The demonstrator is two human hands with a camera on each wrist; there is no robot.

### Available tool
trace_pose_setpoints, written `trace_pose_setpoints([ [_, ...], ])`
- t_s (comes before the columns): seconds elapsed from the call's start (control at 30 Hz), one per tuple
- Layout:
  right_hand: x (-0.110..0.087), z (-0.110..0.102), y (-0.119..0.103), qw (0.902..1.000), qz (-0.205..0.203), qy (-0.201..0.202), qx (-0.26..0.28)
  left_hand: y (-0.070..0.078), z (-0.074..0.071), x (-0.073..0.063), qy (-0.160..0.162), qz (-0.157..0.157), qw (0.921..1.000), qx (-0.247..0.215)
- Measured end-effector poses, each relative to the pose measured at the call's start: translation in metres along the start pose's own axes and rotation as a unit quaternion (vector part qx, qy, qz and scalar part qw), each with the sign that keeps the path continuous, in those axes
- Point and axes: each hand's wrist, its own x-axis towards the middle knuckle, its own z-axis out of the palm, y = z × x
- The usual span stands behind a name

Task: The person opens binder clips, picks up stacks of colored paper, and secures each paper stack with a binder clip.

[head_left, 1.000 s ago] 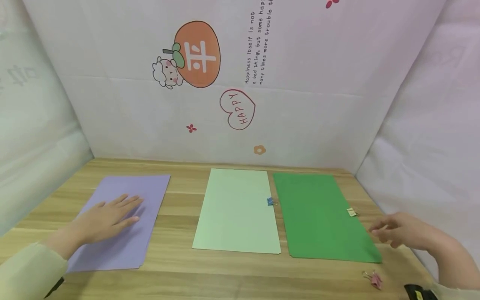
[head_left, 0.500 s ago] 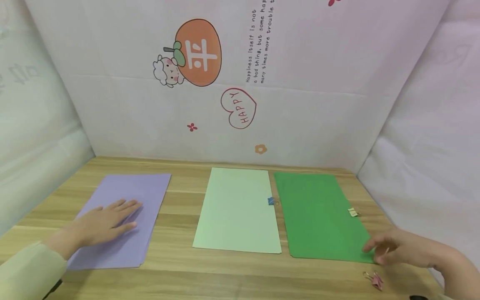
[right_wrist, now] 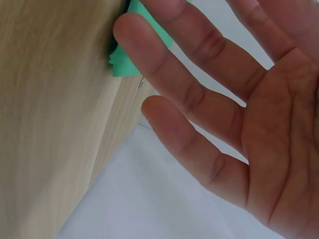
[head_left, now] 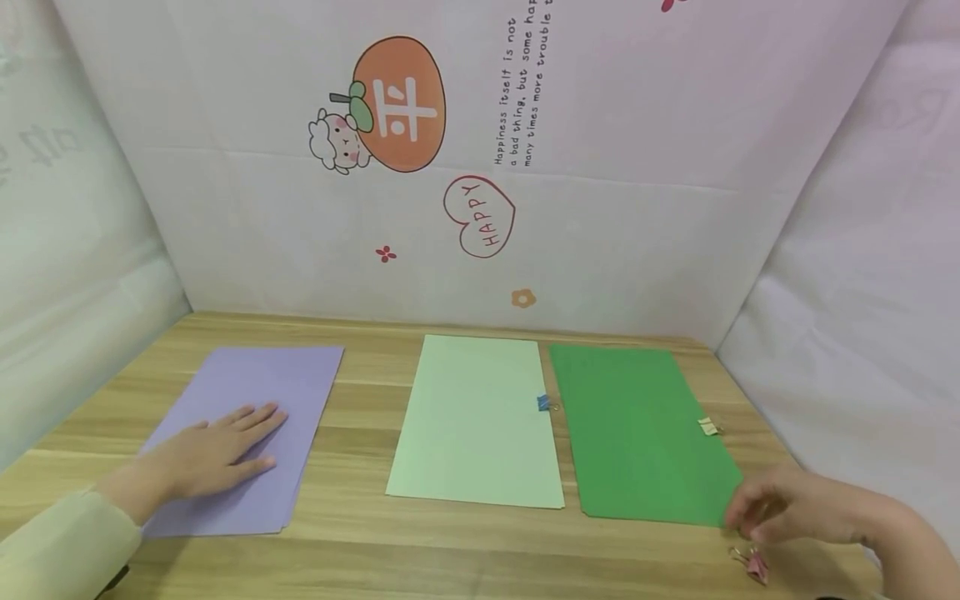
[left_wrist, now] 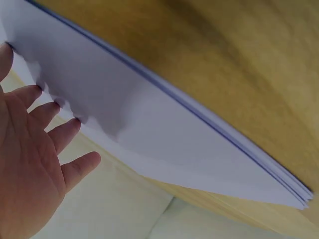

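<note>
My left hand rests with straight, slightly spread fingers on a stack of purple paper at the left of the table. The left wrist view shows that stack's layered edge and the fingertips on its top sheet. Over the near right corner of the green paper stack is my right hand, its fingers loosely bent. Just below its fingertips in the head view lies a pink binder clip, which it does not hold. In the right wrist view the palm holds nothing.
A pale green paper stack lies mid-table with a blue binder clip on its right edge. A yellow binder clip sits on the green stack's right edge. White printed cloth walls the back and sides.
My right hand has moved down and slightly left, from beside the green stack to just above the pink binder clip. My left hand has stayed on the purple paper with slight finger shifts.
</note>
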Motion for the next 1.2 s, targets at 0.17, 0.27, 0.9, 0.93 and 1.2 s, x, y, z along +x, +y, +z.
trace_pose_setpoints([
  [0.17,0.005,0.003,-0.002,0.9998,-0.008,-0.009,0.014,0.004,-0.001,0.003,0.003,0.008,0.9998,-0.020],
  [0.27,0.007,0.006,-0.002,0.9986,-0.015,-0.023,0.046,0.007,-0.001,0.007,0.001,0.015,0.9993,-0.035],
  [0.9,0.009,0.011,0.002,0.9942,-0.015,-0.051,0.094,0.022,-0.002,0.027,-0.022,0.028,0.9960,-0.082],
  [0.93,0.008,0.011,0.002,0.9940,-0.016,-0.051,0.095,0.022,-0.001,0.028,-0.024,0.027,0.9959,-0.084],
  [1.2,0.009,0.007,0.002,0.9941,-0.010,-0.046,0.098,0.022,0.002,0.035,-0.029,0.031,0.9957,-0.082],
])
